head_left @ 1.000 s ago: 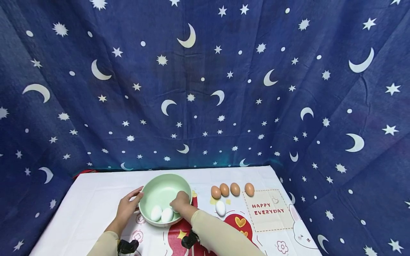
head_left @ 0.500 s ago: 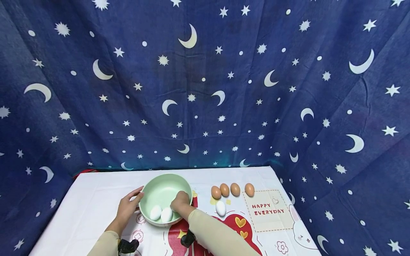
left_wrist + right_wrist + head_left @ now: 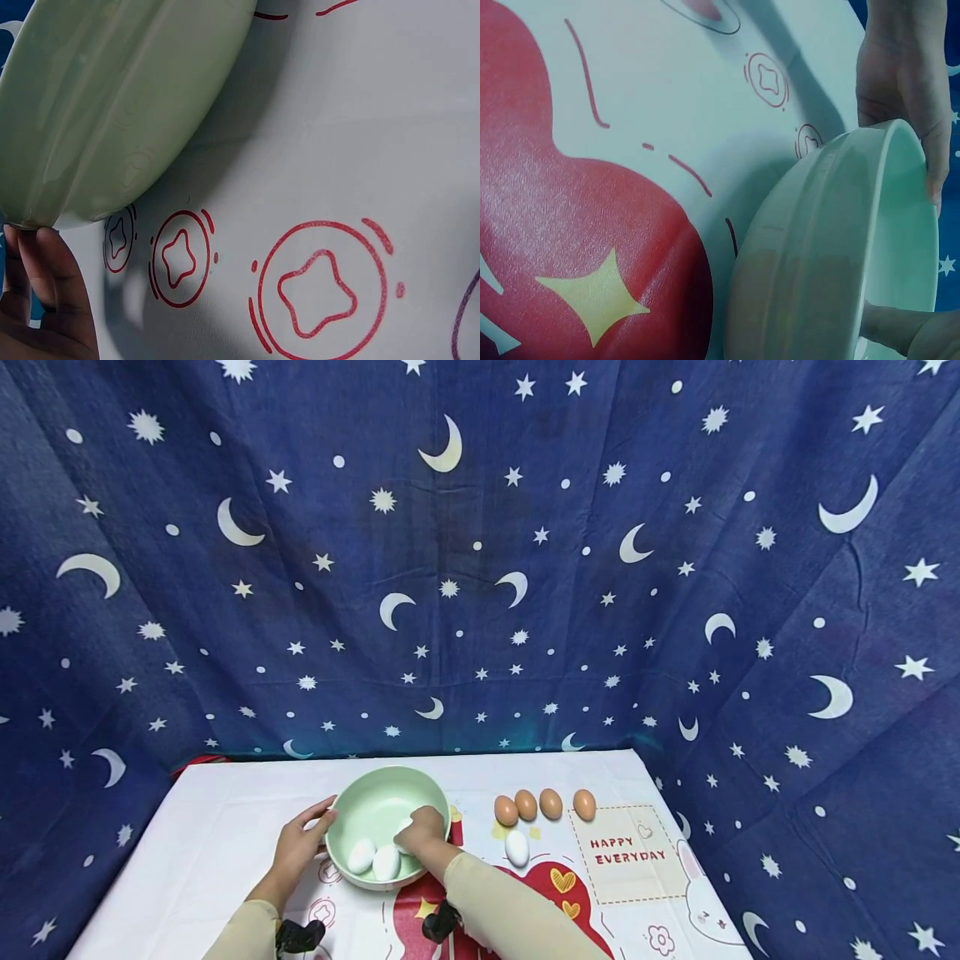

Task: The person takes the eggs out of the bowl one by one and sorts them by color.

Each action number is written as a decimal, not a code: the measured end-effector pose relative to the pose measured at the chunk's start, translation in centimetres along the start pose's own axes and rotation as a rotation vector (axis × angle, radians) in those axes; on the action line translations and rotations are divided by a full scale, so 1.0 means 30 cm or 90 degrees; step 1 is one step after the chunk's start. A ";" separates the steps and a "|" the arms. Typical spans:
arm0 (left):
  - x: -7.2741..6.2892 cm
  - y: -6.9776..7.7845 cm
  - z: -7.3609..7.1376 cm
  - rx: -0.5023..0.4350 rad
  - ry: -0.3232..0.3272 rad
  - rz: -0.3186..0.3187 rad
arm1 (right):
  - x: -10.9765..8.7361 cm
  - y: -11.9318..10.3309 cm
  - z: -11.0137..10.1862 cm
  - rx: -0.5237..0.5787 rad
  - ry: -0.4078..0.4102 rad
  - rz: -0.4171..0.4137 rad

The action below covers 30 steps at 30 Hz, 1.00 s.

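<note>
We see the left hand point(image 3: 295, 847) pinching the green bowl point(image 3: 366, 810) at its edge; inside lie two white eggs point(image 3: 386, 863), then the right hand point(image 3: 422, 835), seemingly round a third egg point(image 3: 406, 823), mostly hidden; if that grip slips, we could crack both against each other

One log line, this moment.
left hand: grips round pale green bowl; right hand: inside bowl, at partly hidden white egg, grip unclear; bowl: two more white eggs; printed white tablecloth: four brown eggs, one white egg

A round, pale green bowl point(image 3: 375, 806) holds two white eggs point(image 3: 386, 863) and apparently a third egg point(image 3: 406, 823), mostly hidden.
</note>
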State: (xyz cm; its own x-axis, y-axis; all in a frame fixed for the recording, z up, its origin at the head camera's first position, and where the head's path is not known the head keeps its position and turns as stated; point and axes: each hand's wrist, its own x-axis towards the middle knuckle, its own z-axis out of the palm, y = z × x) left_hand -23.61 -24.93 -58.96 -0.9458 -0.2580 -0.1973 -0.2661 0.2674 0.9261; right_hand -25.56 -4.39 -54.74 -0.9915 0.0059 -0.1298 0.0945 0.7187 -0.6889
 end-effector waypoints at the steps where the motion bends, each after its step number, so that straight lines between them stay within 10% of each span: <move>1: -0.001 0.000 0.000 0.000 -0.001 0.002 | -0.001 0.000 -0.001 0.008 -0.002 0.002; 20: 0.000 0.003 0.009 -0.011 0.005 -0.010 | 0.006 0.010 -0.003 0.122 0.024 0.004; 30: 0.006 -0.005 0.008 -0.003 0.003 -0.012 | -0.006 0.037 -0.020 0.325 -0.019 -0.009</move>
State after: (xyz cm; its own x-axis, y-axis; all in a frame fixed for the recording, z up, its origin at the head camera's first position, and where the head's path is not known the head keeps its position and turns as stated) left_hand -23.78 -24.79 -59.21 -0.9397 -0.2676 -0.2128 -0.2828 0.2583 0.9238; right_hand -25.32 -3.18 -55.04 -0.9907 -0.0269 -0.1333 0.1201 0.2878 -0.9501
